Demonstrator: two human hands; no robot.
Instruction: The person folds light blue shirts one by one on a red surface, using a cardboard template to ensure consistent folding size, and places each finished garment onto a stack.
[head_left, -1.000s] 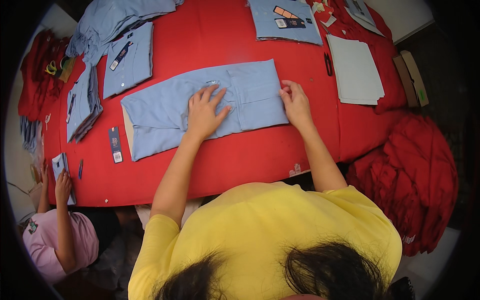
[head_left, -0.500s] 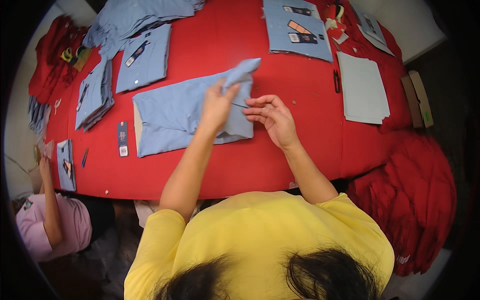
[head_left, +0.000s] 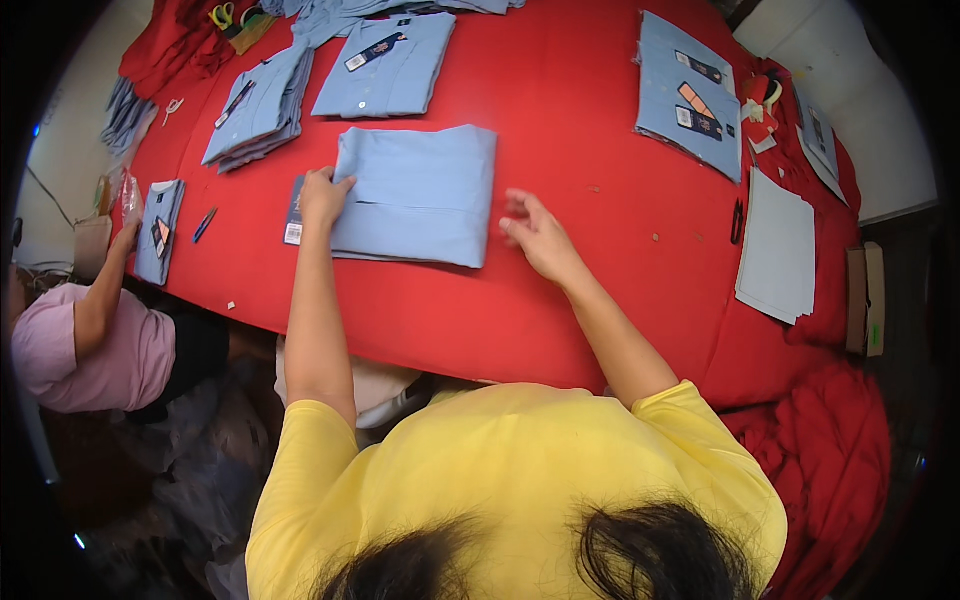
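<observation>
A folded light-blue shirt (head_left: pixel 420 195), lying mid-counter (head_left: pixel 600 120) at twelve o'clock, is being pinned at its nine-o'clock edge by the flat, open left hand (head_left: pixel 323 197) while the open, empty right hand (head_left: pixel 537 235) is being held just beside its three-o'clock edge; likely final smoothing is being called for.

A folded light-blue shirt with a dark tag (head_left: pixel 388 66) lies near the far edge of the red-covered table (head_left: pixel 590 120), with a stack of folded blue shirts (head_left: pixel 258 108) just beside it toward the left edge. Flat blue shirt pieces with card labels (head_left: pixel 690 95) rest toward the far right corner. A pile of white paper sheets (head_left: pixel 778 250) sits at the right edge, a black pen (head_left: pixel 737 221) just beside it. A person in a pink top (head_left: pixel 95 345) works at the left edge.
</observation>
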